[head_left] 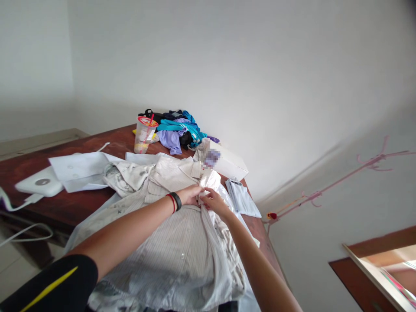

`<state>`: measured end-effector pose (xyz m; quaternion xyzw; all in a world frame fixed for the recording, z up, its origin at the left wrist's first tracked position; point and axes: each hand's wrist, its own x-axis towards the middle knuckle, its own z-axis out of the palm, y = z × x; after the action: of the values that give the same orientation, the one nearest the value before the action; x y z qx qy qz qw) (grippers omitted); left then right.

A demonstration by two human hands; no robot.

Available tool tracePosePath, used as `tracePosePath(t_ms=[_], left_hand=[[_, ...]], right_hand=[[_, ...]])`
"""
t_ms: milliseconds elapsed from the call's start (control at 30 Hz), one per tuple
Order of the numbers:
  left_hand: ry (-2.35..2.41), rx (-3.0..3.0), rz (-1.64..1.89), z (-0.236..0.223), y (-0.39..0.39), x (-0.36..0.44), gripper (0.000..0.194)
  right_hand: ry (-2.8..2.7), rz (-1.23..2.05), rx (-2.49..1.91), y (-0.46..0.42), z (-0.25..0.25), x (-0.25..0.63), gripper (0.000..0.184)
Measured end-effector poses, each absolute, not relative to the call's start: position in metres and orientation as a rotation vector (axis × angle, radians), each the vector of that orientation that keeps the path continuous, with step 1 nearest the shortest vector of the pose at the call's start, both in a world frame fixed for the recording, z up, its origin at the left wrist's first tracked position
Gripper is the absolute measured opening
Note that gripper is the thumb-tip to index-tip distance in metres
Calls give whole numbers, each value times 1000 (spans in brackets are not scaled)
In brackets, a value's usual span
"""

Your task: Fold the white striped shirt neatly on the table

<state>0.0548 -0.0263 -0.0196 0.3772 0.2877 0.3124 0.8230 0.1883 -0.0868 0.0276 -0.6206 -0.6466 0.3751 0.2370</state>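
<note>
A pale striped shirt [182,234] lies spread over other light garments on the table, its collar toward the far side. At the shirt's right edge, my left hand [192,195] and my right hand [214,203] meet with fingertips almost touching. Both are closed in a pinch on the bunched striped cloth there. Exactly which part of the shirt is between the fingers is partly hidden. Just beyond them sits a bunched piece of white cloth [209,180]. A patterned light garment [126,175] shows at the shirt's upper left.
The reddish-brown table [19,167] holds a plastic cup [144,136], a heap of coloured clothes [182,125], a white box [229,160], and a packaged grey item [243,197]. Left lie white paper [81,169] and a white device [40,182] with a cable. A pink coat stand [344,173] stands right.
</note>
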Motion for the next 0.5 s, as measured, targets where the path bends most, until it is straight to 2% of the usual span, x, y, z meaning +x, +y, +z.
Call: tracePosePath(t_ms=[67, 133, 233, 300, 400, 500], left_hand=[[678, 783, 694, -20, -26, 57, 15], [719, 767, 704, -21, -25, 59, 17], [740, 754, 675, -22, -22, 58, 16], [734, 752, 658, -22, -20, 57, 15], [719, 749, 661, -22, -18, 56, 19], [706, 749, 666, -22, -18, 54, 17]], right_hand=[[-1766, 981, -1712, -118, 27, 204, 42], [-1819, 981, -1775, -151, 28, 221, 44], [-2032, 895, -1884, -200, 33, 239, 33], [-2132, 839, -1957, -228, 37, 246, 34], [-2138, 984, -2030, -263, 36, 246, 40], [-2141, 1077, -2051, -292, 28, 233, 35]])
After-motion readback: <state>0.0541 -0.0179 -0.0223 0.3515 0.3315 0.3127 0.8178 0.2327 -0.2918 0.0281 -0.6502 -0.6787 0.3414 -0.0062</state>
